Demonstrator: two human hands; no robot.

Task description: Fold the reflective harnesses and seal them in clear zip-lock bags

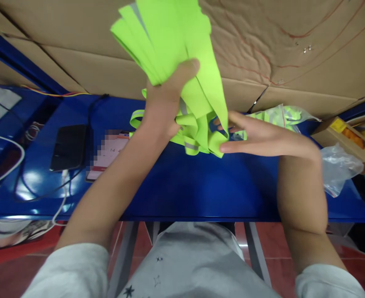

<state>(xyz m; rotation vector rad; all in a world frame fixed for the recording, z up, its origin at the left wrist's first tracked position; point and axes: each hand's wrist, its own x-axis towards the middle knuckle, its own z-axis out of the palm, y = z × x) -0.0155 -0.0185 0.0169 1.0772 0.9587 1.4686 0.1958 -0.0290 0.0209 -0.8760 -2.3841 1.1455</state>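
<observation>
A bundle of neon yellow-green reflective straps [172,37] is raised over the blue table, with grey reflective strips showing on some bands. My left hand [170,91] is closed around its middle, thumb across the front. Looped lower ends [197,132] of the straps hang beneath that hand. To their right is my right hand [247,134], thumb and fingers apart at the edge of a hanging loop. Its thumb tip meets the band's lower edge; some fingertips are partly hidden behind the band, so I cannot tell whether they touch it.
The blue table [201,186] backs onto brown cardboard [92,70]. On the left lie a black power bank [69,147] with cables and a phone [108,153]. Toward the right are a clear bag of yellow-green straps [281,116], a cardboard box [343,136] and a crumpled plastic bag [340,165].
</observation>
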